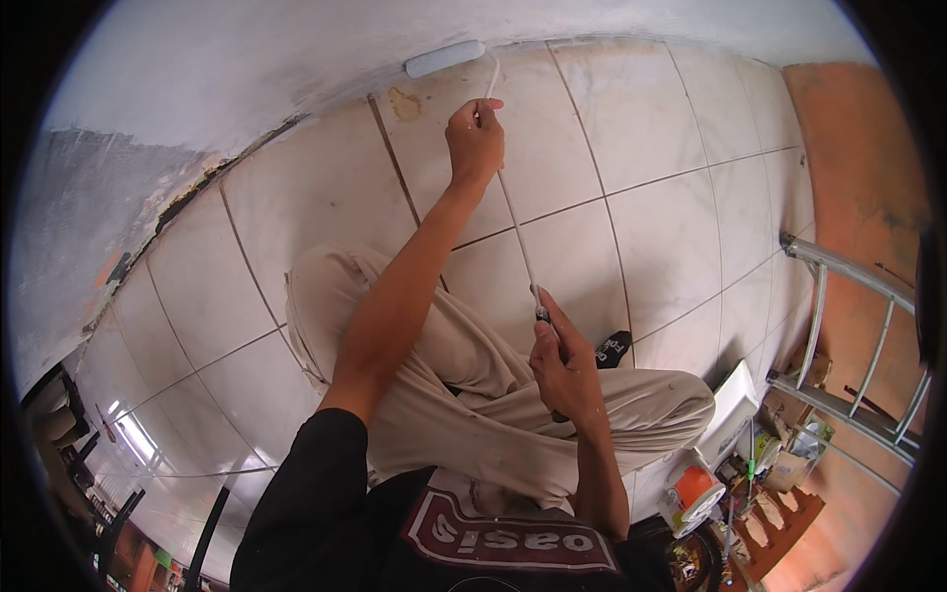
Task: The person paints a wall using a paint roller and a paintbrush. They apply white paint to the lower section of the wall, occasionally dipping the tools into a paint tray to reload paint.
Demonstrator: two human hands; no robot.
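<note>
A long-handled paint roller runs across the middle of the view. Its pale sleeve (445, 59) lies along the base of the wall (281, 52), where the wall meets the floor. My left hand (477, 140) is closed around the thin metal rod (518, 222), a little below the bend near the sleeve. Lower down, my right hand (568, 366) grips the dark handle at the rod's near end, mostly hidden by my fingers. White paint covers the upper wall, while a grey patch (96, 192) shows at the left.
I sit cross-legged on the tiled floor (658, 237). A metal ladder (851, 259) leans at the right by an orange wall (858, 140). Near my right knee stand a white tray (729, 418) and a paint bucket (692, 496). Dark furniture legs (207, 533) are at lower left.
</note>
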